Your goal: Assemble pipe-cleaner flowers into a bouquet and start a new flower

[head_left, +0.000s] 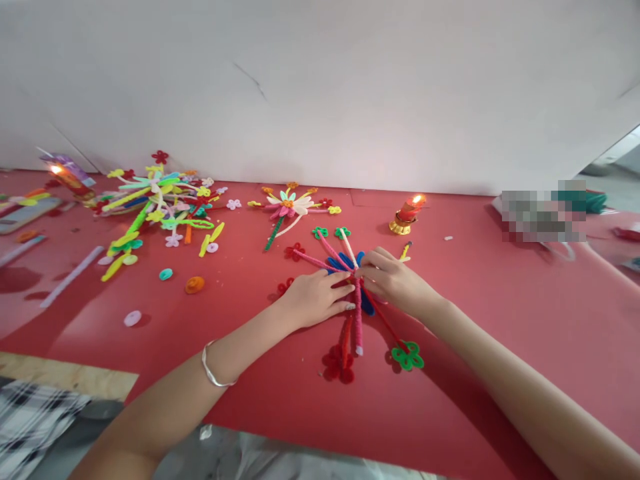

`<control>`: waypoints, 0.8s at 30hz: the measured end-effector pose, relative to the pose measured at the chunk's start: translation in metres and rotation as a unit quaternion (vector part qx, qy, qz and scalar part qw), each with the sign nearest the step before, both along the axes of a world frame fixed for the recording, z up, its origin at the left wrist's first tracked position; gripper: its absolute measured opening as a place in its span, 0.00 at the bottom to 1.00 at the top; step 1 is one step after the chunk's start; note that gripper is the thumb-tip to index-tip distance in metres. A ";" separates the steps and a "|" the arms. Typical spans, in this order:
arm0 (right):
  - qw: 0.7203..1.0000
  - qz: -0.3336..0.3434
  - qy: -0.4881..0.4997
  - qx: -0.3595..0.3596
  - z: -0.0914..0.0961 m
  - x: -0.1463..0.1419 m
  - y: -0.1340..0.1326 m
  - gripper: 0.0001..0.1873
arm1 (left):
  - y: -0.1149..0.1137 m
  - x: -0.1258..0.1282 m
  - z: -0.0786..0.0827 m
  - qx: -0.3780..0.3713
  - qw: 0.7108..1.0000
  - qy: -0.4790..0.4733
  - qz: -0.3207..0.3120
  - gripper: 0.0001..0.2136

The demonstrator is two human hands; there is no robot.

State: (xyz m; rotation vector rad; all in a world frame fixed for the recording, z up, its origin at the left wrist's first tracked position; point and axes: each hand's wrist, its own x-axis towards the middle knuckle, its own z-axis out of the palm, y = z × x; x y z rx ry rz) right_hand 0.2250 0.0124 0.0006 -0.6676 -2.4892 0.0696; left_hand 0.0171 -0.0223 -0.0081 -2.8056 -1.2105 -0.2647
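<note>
A bundle of pipe-cleaner flower stems (pixel 356 313) lies on the red table (pixel 500 313), with pink, red and white stems fanning out over a blue flower shape. My left hand (pixel 315 298) presses on the bundle from the left, fingers flat over the crossing point. My right hand (pixel 395 280) pinches the same crossing point from the right. A red flower head (pixel 339 365) and a green flower head (pixel 407 356) lie at the near ends of the stems. Two green loops (pixel 331 233) sit at the far ends. A silver bangle is on my left wrist.
A lit red candle in a gold holder (pixel 407 215) burns just beyond my right hand. A finished pink-and-white flower (pixel 287 207) lies behind. A heap of coloured pipe-cleaner flowers (pixel 160 200) sits far left, with another flame (pixel 56 170). Small coils (pixel 195 285) dot the table. A white wall stands behind.
</note>
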 end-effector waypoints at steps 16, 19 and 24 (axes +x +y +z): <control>0.738 -0.166 0.518 -0.398 -0.019 0.057 0.049 0.15 | 0.003 -0.003 -0.004 0.025 1.000 -0.002 -0.019 0.20; 0.704 -0.192 0.568 -0.380 -0.022 0.072 0.058 0.14 | 0.003 -0.003 -0.004 0.017 1.000 -0.004 -0.017 0.20; 0.678 -0.201 0.617 -0.344 -0.026 0.088 0.066 0.12 | 0.003 -0.003 -0.002 0.007 1.000 -0.008 -0.016 0.18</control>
